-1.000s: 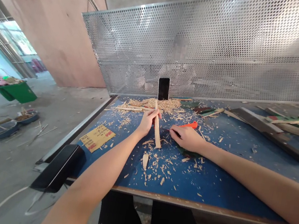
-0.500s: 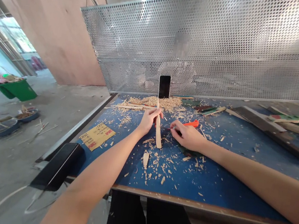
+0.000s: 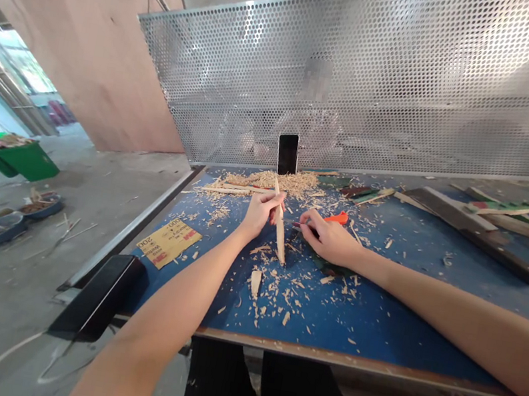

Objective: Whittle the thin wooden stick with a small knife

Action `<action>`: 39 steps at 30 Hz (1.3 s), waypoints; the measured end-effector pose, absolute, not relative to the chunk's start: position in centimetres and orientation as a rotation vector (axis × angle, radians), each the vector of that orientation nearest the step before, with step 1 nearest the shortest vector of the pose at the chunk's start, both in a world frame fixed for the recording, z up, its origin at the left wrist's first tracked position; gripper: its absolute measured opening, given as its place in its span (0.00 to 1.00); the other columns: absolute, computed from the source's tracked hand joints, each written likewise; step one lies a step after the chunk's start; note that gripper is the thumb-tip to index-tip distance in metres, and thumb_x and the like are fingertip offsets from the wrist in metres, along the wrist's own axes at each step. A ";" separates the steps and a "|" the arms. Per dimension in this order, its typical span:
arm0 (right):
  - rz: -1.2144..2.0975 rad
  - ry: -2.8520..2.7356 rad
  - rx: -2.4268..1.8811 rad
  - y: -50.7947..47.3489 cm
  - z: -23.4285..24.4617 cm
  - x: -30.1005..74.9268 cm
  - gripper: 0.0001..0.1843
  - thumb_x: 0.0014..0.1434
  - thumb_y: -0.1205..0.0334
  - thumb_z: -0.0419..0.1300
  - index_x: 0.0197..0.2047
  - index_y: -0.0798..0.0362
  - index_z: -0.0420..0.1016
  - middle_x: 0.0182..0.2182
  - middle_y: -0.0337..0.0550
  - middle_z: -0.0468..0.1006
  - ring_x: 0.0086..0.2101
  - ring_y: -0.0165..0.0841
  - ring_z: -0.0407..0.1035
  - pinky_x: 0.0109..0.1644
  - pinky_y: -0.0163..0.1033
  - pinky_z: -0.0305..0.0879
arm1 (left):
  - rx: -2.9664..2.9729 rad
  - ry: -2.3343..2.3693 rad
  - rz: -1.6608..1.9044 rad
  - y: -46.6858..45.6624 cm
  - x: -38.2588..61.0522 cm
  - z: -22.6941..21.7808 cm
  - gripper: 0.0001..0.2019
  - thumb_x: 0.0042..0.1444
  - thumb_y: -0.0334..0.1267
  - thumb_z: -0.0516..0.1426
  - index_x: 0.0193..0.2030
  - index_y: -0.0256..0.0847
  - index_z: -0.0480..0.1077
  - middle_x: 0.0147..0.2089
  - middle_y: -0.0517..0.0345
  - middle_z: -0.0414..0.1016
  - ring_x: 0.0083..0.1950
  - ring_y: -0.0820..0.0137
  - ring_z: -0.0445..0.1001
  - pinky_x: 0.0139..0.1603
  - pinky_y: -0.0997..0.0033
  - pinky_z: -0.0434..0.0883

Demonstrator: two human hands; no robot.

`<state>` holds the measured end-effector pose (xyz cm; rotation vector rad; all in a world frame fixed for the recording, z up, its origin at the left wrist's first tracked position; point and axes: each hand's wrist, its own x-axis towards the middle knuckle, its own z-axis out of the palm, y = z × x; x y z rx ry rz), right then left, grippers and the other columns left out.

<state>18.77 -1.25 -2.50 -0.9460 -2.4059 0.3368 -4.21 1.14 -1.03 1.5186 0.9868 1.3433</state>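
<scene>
Wood strip (image 3: 280, 231) and left hand (image 3: 257, 214) show the latest change: half a second ago the strip turned a broad face up, and now a much narrower side shows, with its near end swung slightly to the right. That suggests the strip has been rolled about its length, so a different face or edge would be presented to the blade; both hands otherwise sit about where they were.

Seen from the wearer's side, the strip lies in front of the smartphone (image 3: 287, 154), its far end pointing toward the phone and its near end reaching away from it over the blue desk (image 3: 373, 334). Whether that near end touches the desk, I cannot tell. The left grip is clamped on the strip's middle, thumb and fingers pressed together.

In front of the smartphone and to its right, the right hand (image 3: 331, 241) has its grip curled around what looks like an orange-handled knife (image 3: 341, 217). Its thin tip points at the strip, apparently just short of it.

Wood shavings (image 3: 292, 184) are heaped right at the smartphone's foot; a pale wood chip (image 3: 255, 283) lies well in front of it. Printed sandpaper (image 3: 168, 244) rests to its front left, and a handsaw (image 3: 455, 213) well to its right.
</scene>
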 end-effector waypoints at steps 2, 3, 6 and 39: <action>0.330 -2.394 -0.951 -1.2 -2.6 18.8 0.14 0.75 0.53 0.45 0.56 0.49 0.64 0.33 0.42 0.83 0.28 0.39 0.74 0.35 0.41 0.61 | 1.533 1.005 1.341 1.1 -4.1 -1.0 0.27 0.61 0.60 0.62 0.22 0.39 0.72 0.17 0.62 0.65 0.16 0.77 0.61 0.21 0.72 0.58; 0.325 -2.387 -0.955 -1.2 -2.6 18.8 0.14 0.75 0.53 0.45 0.56 0.49 0.65 0.32 0.42 0.83 0.28 0.39 0.74 0.34 0.41 0.61 | 1.540 1.015 1.340 1.1 -4.1 -1.0 0.27 0.61 0.60 0.62 0.21 0.40 0.70 0.16 0.61 0.65 0.16 0.77 0.61 0.21 0.72 0.57; 0.308 -2.371 -0.967 -1.1 -2.8 18.8 0.14 0.75 0.54 0.46 0.56 0.49 0.65 0.32 0.42 0.82 0.27 0.38 0.73 0.34 0.40 0.59 | 1.547 1.049 1.344 1.2 -4.0 -1.0 0.29 0.61 0.60 0.62 0.18 0.41 0.66 0.15 0.61 0.64 0.16 0.77 0.61 0.21 0.72 0.56; 0.365 -2.012 -1.086 -0.2 -2.9 19.0 0.16 0.76 0.44 0.45 0.49 0.46 0.65 0.34 0.44 0.79 0.32 0.41 0.75 0.37 0.41 0.63 | 1.654 1.029 1.124 -0.1 -0.8 -1.0 0.29 0.67 0.53 0.61 0.70 0.44 0.65 0.20 0.68 0.67 0.15 0.72 0.61 0.22 0.70 0.61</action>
